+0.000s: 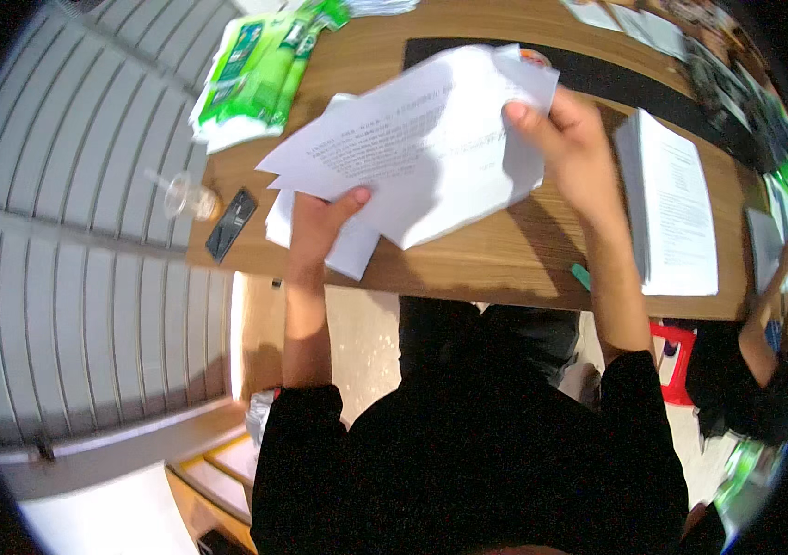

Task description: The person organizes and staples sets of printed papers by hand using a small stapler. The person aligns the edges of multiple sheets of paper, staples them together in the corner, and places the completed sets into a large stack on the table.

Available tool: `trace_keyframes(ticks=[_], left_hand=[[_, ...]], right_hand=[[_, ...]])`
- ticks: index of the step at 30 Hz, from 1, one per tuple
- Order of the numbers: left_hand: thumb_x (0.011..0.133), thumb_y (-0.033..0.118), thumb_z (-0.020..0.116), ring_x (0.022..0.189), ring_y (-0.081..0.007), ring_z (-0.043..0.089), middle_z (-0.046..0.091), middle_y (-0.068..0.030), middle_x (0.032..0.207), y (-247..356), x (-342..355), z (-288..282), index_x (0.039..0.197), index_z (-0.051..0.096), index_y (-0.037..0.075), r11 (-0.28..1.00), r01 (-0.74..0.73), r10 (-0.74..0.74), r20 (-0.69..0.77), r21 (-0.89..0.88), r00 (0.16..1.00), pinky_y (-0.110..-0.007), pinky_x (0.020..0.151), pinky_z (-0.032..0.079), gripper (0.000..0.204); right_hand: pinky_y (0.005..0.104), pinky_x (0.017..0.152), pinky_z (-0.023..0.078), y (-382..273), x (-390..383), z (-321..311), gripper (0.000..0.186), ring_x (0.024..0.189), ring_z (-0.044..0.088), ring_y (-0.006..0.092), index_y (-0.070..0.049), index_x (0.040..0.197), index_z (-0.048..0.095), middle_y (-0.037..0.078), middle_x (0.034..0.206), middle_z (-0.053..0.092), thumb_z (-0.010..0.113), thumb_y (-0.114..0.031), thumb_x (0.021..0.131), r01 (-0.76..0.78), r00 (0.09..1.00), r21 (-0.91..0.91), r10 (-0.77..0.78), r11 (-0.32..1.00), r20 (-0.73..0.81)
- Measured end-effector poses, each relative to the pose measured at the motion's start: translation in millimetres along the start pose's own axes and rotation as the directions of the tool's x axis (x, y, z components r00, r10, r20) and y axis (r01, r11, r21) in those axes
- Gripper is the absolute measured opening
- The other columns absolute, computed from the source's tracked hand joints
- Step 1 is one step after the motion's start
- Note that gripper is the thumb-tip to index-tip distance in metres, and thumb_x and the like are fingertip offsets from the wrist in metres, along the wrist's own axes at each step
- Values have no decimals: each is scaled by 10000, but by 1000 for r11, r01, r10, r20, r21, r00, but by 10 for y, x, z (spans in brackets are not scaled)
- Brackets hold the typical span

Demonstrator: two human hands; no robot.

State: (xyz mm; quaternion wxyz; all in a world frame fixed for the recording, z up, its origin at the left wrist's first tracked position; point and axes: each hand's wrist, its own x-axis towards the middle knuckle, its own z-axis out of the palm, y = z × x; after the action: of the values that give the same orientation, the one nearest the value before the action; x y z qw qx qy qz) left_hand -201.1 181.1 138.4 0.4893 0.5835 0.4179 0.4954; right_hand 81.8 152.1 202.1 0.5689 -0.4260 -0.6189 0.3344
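Observation:
I hold a few printed sheets above the wooden desk. My left hand grips their lower left part, thumb on top. My right hand pinches their upper right part with the thumb on the printed face. More white paper shows beneath the sheets by my left hand; I cannot tell if it rests on the desk. To the right lies a thick stack of printed paper, and a small green object sits beside my right forearm.
Green packages, a phone and a lidded cup with a straw are at the left. A black mat crosses the desk. Another person's arm is at the right, near a red stool. A slatted panel borders the left.

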Motion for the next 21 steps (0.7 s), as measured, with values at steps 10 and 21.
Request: trace_keyframes(ticks=[10, 21], left_hand=[[823, 61, 667, 996, -208, 593, 630, -128, 1088, 31, 105, 917, 1152, 579, -67, 979, -121, 133, 62, -162, 989, -334, 884, 471, 364], [857, 119, 671, 946, -150, 585, 657, -110, 1025, -98, 96, 824, 1068, 628, -73, 991, 86, -106, 200, 105, 974, -303, 830, 474, 289]], right_hand=[[269, 760, 515, -19, -403, -592, 418, 875, 641, 134, 17, 1170, 582, 85, 996, 680, 748, -105, 806, -60, 956, 72, 78, 996, -283], [277, 824, 504, 107, -480, -550, 489, 950, 624, 147, 21, 1207, 556, 97, 1056, 661, 771, -103, 785, -14, 935, 136, 61, 991, -349]])
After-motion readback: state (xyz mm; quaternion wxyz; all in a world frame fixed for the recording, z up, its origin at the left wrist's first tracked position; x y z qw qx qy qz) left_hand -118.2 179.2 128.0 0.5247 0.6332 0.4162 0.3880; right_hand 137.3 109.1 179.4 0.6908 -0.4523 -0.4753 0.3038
